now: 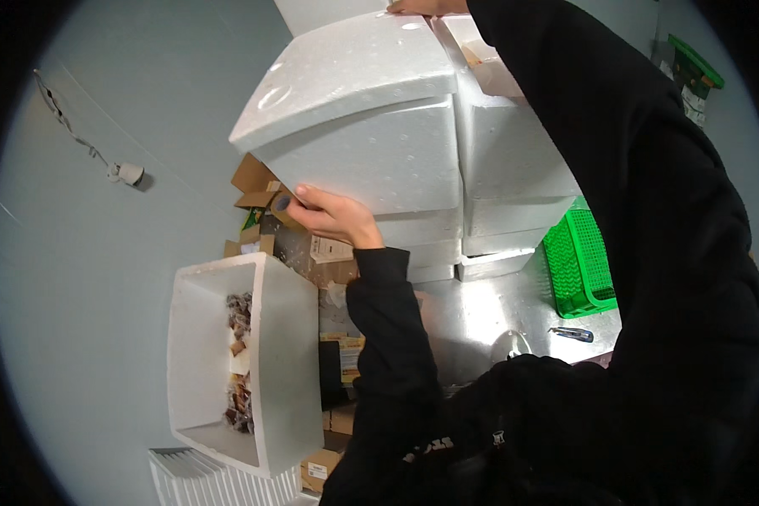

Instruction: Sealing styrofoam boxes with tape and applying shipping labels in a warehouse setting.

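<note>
My left hand (pixel 338 215) supports the lower left corner of a lidded white polystyrene foam box (pixel 367 158), thumb on its side and fingers below. This box stands at the top of a stack of foam boxes. My right hand (pixel 430 6), partly cut off by the top edge of the picture, rests at the far edge of the foam lid (pixel 360 69). Beside it, to the right, another foam box (pixel 518 148) stands on a second stack, with some paper-like material inside its open top.
An open foam box (pixel 288 367) with small wrapped pieces stands at the left. A green plastic basket (pixel 560 272) and a utility knife (pixel 572 334) lie on the metal table (pixel 481 310). Cardboard boxes (pixel 253 180) and a tape roll (pixel 283 205) are behind my left hand. A camera (pixel 126 173) is on the wall.
</note>
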### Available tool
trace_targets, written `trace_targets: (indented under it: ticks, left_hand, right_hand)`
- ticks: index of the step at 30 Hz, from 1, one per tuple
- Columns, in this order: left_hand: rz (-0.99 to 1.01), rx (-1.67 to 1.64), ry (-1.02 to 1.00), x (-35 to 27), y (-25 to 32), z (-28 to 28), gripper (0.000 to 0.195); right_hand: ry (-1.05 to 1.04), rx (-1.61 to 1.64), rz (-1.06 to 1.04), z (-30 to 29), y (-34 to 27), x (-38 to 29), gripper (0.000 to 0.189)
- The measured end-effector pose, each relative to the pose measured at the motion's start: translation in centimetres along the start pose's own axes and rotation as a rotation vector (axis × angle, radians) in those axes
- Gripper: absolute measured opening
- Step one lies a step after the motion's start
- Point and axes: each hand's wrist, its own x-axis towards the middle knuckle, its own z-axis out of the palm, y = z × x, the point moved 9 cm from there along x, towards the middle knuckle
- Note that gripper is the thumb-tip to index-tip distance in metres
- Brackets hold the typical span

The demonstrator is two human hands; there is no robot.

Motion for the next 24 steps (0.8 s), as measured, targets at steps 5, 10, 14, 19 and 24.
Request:
trace_targets:
  ticks: [5, 10, 14, 19, 24]
  left_hand:
    - [-0.144, -0.009, -0.134, 4.2, -0.5, -1.1, 0.049]
    - [0.046, -0.298, -0.046, 9.5, 4.4, -8.6, 0.041]
    - [0.554, 0.042, -0.173, 8.0, 7.2, -11.0, 0.041]
    - [0.358, -0.008, -0.417, 8.0, 3.1, -13.3, 0.041]
    - [0.073, -0.028, -0.69, 3.8, -5.1, -15.3, 0.041]
  right_hand:
    - [0.019, 0.294, -0.064, -0.2, -3.5, -2.0, 0.052]
    - [0.152, 0.45, 0.136, -6.3, -16.1, -6.8, 0.054]
    - [0.193, 0.601, 0.513, -6.7, -22.1, -16.5, 0.062]
    - [-0.072, 0.682, 0.159, -1.3, -31.5, -22.1, 0.067]
    - [-0.339, 0.791, -0.16, 5.0, -40.1, -29.4, 0.072]
